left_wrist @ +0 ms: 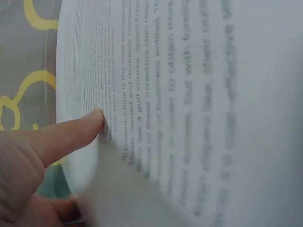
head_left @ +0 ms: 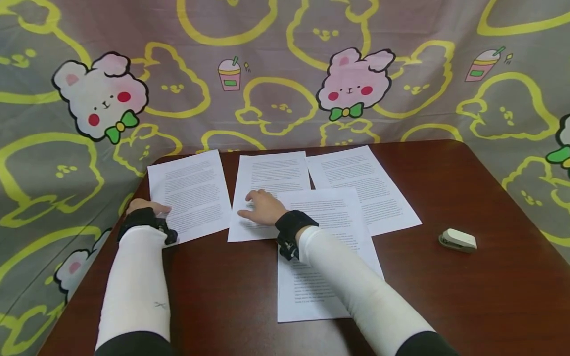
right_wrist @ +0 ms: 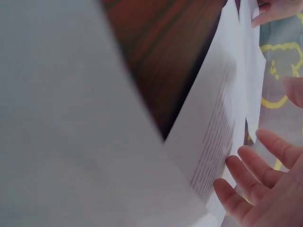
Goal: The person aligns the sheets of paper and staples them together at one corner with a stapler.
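Four printed sheets lie on the table. My left hand (head_left: 144, 205) is at the left edge of the leftmost sheet (head_left: 193, 193). In the left wrist view its thumb (left_wrist: 71, 142) lies on the printed face, with the other fingers low at the edge, partly hidden; it appears to pinch the paper. Over the middle back sheet (head_left: 278, 170) is my right hand (head_left: 264, 208), fingers spread and holding nothing. Its forearm crosses above the front sheet (head_left: 311, 291), which overlaps the middle back sheet and the right back sheet (head_left: 362, 180).
A small white stapler (head_left: 458, 240) sits on the brown table (head_left: 445, 188), right of the papers. Behind and to the sides hangs a patterned cloth (head_left: 276, 54) with cartoon animals, touching the table's back edge.
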Demonstrator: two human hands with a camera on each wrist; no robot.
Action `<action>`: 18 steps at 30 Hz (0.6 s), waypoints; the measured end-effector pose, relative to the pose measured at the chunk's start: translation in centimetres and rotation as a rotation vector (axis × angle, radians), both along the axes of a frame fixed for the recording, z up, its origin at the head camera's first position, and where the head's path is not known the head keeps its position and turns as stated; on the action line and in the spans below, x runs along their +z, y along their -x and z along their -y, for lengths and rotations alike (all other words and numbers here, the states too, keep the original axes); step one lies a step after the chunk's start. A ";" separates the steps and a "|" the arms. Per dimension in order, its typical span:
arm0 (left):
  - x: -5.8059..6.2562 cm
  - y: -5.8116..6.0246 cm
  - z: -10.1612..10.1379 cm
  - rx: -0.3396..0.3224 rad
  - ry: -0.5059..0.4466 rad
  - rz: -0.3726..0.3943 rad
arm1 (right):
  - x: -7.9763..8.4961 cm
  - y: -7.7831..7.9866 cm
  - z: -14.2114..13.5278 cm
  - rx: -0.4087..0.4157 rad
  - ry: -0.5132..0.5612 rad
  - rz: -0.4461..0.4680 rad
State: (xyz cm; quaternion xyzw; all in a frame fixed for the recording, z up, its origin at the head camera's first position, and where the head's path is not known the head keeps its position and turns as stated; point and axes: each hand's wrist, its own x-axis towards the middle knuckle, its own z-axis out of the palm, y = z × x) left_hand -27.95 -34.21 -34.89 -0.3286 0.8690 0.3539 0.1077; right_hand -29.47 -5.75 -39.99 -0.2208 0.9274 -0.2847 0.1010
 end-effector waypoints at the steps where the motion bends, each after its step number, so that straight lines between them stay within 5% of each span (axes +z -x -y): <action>1: 0.0 0.0 0.1 0.009 -0.016 0.002 | -0.2 0.1 0.2 0.002 0.016 0.000; 6: -0.6 0.2 1.6 0.029 -0.075 0.018 | -0.9 0.1 1.7 -0.016 0.105 0.035; 11: -2.2 1.8 4.5 -0.033 -0.042 0.044 | -0.4 -0.5 2.7 -0.040 0.218 0.117; 15: -2.4 2.5 6.6 -0.181 -0.055 0.156 | -0.2 -0.8 3.2 -0.069 0.285 0.179; 18: -2.1 2.5 7.4 -0.328 -0.166 0.249 | -0.2 -0.8 3.4 -0.112 0.348 0.230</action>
